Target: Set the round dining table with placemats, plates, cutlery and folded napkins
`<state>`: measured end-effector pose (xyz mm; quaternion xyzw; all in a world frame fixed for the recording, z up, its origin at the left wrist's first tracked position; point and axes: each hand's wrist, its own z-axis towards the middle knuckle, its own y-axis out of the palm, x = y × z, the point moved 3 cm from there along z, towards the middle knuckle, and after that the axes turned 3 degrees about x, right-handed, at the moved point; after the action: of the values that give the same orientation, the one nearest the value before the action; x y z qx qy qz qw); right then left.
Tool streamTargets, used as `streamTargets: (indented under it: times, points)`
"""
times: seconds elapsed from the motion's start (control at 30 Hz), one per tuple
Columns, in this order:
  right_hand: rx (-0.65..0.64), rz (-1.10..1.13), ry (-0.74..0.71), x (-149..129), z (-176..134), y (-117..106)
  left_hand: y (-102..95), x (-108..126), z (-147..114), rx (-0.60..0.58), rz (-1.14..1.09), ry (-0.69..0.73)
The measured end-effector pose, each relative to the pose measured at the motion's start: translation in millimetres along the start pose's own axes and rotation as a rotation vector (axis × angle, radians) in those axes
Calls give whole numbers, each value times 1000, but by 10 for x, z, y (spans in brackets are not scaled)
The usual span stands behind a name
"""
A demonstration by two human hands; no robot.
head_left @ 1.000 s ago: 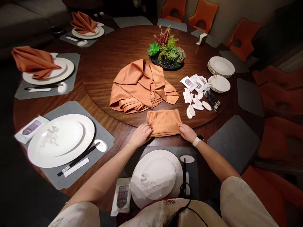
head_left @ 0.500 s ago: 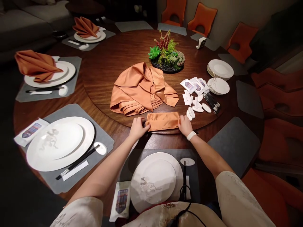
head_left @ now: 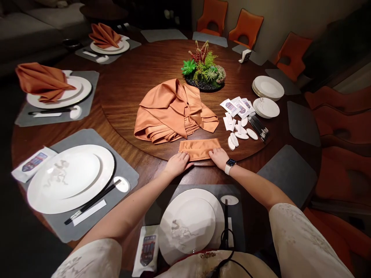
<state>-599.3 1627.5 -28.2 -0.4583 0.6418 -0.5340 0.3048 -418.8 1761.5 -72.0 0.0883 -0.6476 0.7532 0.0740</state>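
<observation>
An orange cloth napkin (head_left: 199,146), folded into a narrow strip, lies at the near edge of the round wooden turntable. My left hand (head_left: 177,163) has its fingers curled over the strip's lower left part, the thumb pointing right along the near edge. At the lower right part, my right hand (head_left: 219,157) pinches the near edge; a white-strapped watch is on that wrist. Just beyond the strip sits a heap of orange napkins (head_left: 162,110), a loosely draped one on top of a folded stack. Fingertips are partly hidden against the cloth.
Right of the heap lie wet-wipe packets (head_left: 240,106), white chopstick rests (head_left: 241,135), black chopsticks (head_left: 257,125) and stacked plates (head_left: 268,87). A plant arrangement (head_left: 204,71) stands behind. A plate setting (head_left: 191,224) is before me; others with fan-folded napkins (head_left: 43,83) are at left.
Both hands have moved inward and slightly nearer me along the strip's near edge, off its two ends. The strip stays in place; the view has shifted slightly.
</observation>
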Motion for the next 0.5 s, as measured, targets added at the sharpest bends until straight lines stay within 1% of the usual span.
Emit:
streamTargets:
  times: [0.07, 0.13, 0.2, 0.27, 0.33, 0.4, 0.47, 0.5]
  points:
    - [-6, -7, 15, 4, 83, -15, -19, 73, 30, -26, 54, -35]
    - [15, 8, 35, 37, 173, -52, -41, 121, 73, -49, 92, -78]
    - [41, 37, 73, 93, 247, -110, -61, 126, 115, -54, 91, -118]
    - [30, 92, 107, 151, 280, -168, -84, 75, 148, -51, 63, -147]
    - [-13, 166, 111, 189, 260, -208, -136, -32, 178, -42, -18, -155]
    - [-46, 242, 91, 198, 188, -224, -233, -184, 211, -29, -181, -171]
    - [-42, 352, 52, 167, 84, -208, -370, -356, 259, -3, -370, -217]
    - [-14, 433, 25, 135, 29, -190, -443, -435, 292, 20, -447, -241]
